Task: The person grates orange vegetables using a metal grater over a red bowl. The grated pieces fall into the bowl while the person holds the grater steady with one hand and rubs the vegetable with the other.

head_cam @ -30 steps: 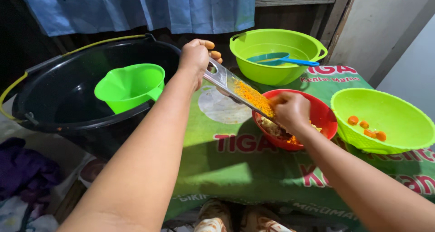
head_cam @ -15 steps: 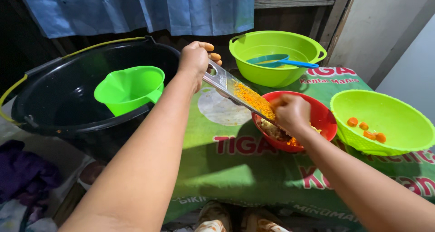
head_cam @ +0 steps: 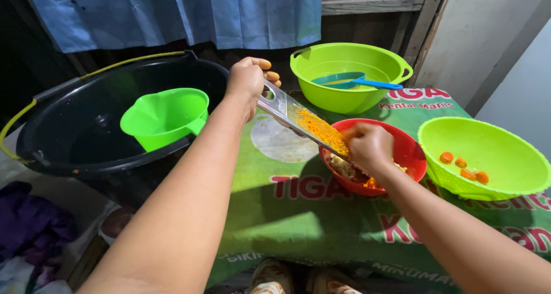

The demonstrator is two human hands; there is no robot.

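A flat metal grater (head_cam: 304,122) slants across the middle of the frame, its upper end gripped by the left hand (head_cam: 248,80), fingers curled tight around the handle end, its lower end resting on the rim of the red bowl (head_cam: 410,150). The right hand (head_cam: 370,148) is closed around something pressed against the grater's lower face; the piece itself is hidden under the fingers, though orange shreds coat the blade and pile up in the bowl below.

The grater looks stiff, thin and light, with sharp teeth, so the plain handle end is the safe hold. A wet, shrinking piece would likely turn slippery.

At right, a lime-green bowl (head_cam: 516,173) holds small orange pieces (head_cam: 464,166). Another green bowl (head_cam: 344,93) with a blue spoon (head_cam: 359,82) sits at upper centre. At left, a black tub (head_cam: 69,150) contains a green jug (head_cam: 163,116).
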